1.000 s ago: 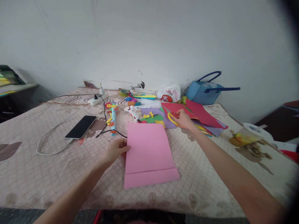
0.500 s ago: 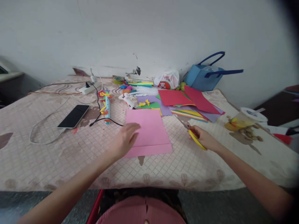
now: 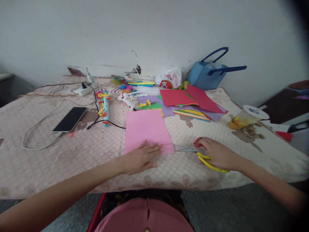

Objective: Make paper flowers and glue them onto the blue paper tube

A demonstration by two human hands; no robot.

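Note:
A pink sheet lies flat near the middle of the table, with a crease along its near edge. My left hand rests on that near edge, palm down with fingers spread. To the right, my right hand grips scissors with yellow and red handles. Their blades point left, and the tips are at the sheet's lower right corner. Whether the tips touch the paper, I cannot tell.
Coloured sheets, a white glue gun and a decorated blue stick lie behind. A phone with cables is left. A blue bag stands at the back; a cup is right.
My left hand has come down onto the sheet's near edge, fingers spreading. My right hand has moved nearer, and the scissors have turned to point left at the sheet's corner.

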